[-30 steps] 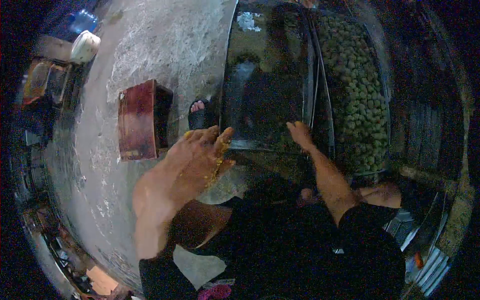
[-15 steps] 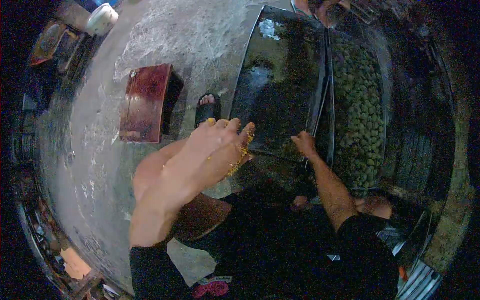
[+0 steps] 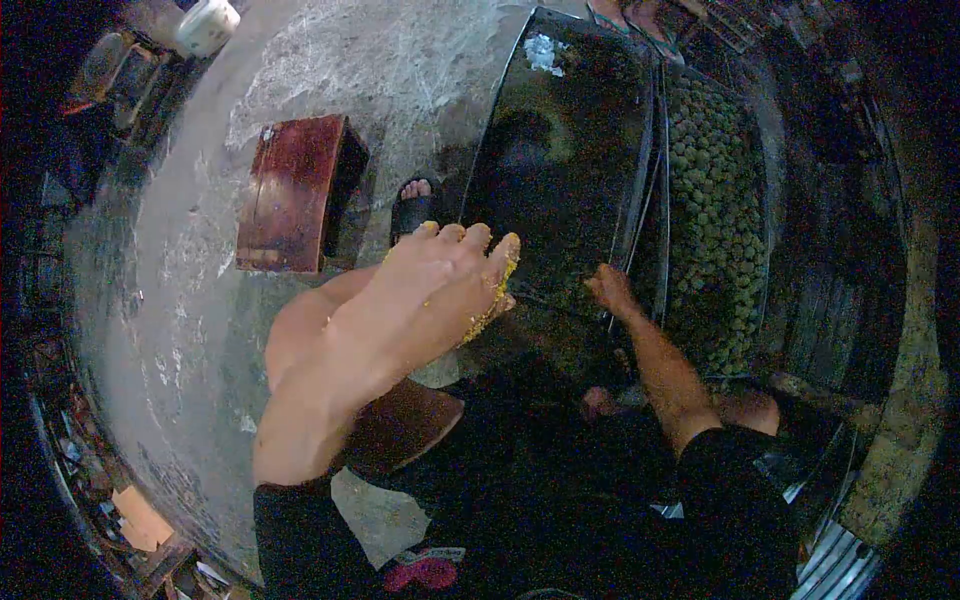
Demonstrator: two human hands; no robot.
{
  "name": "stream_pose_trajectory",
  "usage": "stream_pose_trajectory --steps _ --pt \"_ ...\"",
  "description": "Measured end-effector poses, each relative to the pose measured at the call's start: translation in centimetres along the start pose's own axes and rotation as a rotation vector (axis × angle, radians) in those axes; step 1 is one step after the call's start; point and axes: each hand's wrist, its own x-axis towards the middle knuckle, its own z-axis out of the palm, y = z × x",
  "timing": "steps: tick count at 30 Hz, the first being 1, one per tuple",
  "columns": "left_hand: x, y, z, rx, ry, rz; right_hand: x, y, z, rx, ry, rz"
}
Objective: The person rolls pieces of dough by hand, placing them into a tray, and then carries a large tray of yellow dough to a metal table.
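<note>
My left hand (image 3: 425, 290) is raised close to the camera, back upward and fingers curled under. Yellow crumbs stick to its fingertips and along the index finger and thumb. Whatever lies inside its grip is hidden. Farther right, my right hand (image 3: 610, 290) is closed at the near right corner of a dark metal tray (image 3: 555, 180). What its fingers hold, if anything, is too dim to make out. A white patch (image 3: 545, 54) shows at the tray's far end.
Right of the dark tray, another tray holds many rounded greenish balls (image 3: 715, 190). A reddish-brown wooden stool (image 3: 293, 195) stands on the concrete floor (image 3: 190, 300) to the left. A sandaled foot (image 3: 412, 205) is beside the tray, and another person's foot (image 3: 655, 20) shows beyond it.
My left hand has shifted slightly right and up in view, still curled. My right hand stays at the tray corner, also closed. The view has tilted a little.
</note>
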Motion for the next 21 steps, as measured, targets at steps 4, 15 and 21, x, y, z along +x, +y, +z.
stream_pose_trajectory --steps 4,15,21 --pt "0.3 0.2 0.3 -0.025 0.027 -0.004 -0.3 -0.2 0.0 -0.18 0.093 -0.029" --pt "1.7 1.4 -0.5 -0.056 -0.091 0.001 -0.6 0.5 -1.2 -0.16 0.004 -0.086" --pt "1.4 0.9 1.2 0.057 0.037 0.082 -1.6 -4.2 -3.7 -0.176 -0.025 0.183"
